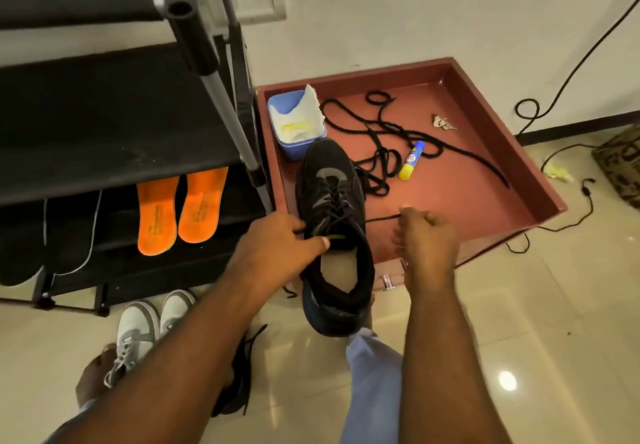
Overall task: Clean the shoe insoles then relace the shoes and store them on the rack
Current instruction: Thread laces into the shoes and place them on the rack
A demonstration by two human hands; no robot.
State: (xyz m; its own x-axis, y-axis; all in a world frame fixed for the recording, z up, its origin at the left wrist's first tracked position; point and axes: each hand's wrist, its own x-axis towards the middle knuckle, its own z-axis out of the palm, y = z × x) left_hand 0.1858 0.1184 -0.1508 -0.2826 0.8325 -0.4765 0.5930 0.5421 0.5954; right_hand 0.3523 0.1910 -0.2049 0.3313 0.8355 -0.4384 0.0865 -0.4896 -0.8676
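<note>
a: where's our black shoe (334,232)?
b: between our hands, propped on our knee, toe over the red tray (485,201).
a: and our fingers?
b: left hand (277,246) curls at the tongue — right hand (424,235) pinches the lace end (382,217), pulled taut sideways.

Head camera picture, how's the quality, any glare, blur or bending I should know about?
Head view: bright glare spot on the glossy floor tiles at lower right; wide-angle bending curves the shoe rack poles and the red tray edges; the right hand pulling the lace is slightly motion-blurred; the black shoe and left hand look fairly sharp; lighting is even.
</note>
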